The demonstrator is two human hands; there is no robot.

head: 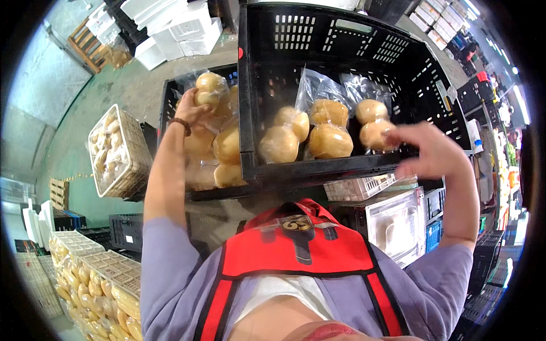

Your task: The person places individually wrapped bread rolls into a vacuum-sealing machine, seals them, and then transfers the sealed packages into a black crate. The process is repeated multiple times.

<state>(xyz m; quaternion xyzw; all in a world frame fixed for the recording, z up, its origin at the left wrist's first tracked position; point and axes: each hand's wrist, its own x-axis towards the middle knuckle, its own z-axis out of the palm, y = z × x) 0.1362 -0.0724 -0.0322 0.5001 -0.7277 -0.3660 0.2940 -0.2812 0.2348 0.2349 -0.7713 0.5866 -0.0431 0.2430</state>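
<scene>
My left hand (194,106) is closed round a clear bag of pale round root vegetables (209,87), over the left black plastic crate (167,98). More bagged vegetables (228,145) fill that crate. To its right stands a higher black plastic crate (298,170) with perforated walls. Inside it several clear bags of the same vegetables lie in a row, among them a middle bag (330,136) and a right bag (371,113). My right hand (416,149), blurred, has its fingers apart at the crate's front edge beside the right bag; whether it touches the bag is unclear.
A white-rimmed crate of bagged produce (99,170) stands at the left. White foam boxes (170,36) are stacked behind on the floor. Bags of long pale produce (98,298) and beige crates (113,268) are at the lower left. A clear-topped container (394,223) stands below the right crate.
</scene>
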